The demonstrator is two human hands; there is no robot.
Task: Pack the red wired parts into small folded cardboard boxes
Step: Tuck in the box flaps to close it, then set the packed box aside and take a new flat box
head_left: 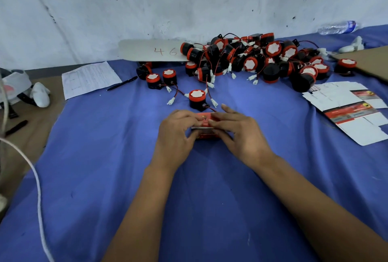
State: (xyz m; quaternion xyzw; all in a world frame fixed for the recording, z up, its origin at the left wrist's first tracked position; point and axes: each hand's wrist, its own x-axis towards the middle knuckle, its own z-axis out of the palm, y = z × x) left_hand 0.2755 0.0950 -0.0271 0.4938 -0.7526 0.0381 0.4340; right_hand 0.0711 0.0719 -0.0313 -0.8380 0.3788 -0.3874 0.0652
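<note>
Lying on the blue-covered table (88, 156), the small red cardboard box (204, 128) runs its long axis left to right. Left hand (175, 133) and right hand (239, 133) grip its opposite ends, fingers curled over the top flap. One red wired part (197, 99) stands upright just beyond; the pile (252, 58) lies farther back.

Matt blue cloth (105, 156) (slightly creased); glossy printed cardboard box (206, 133); plastic red-and-black parts (252, 58).
</note>
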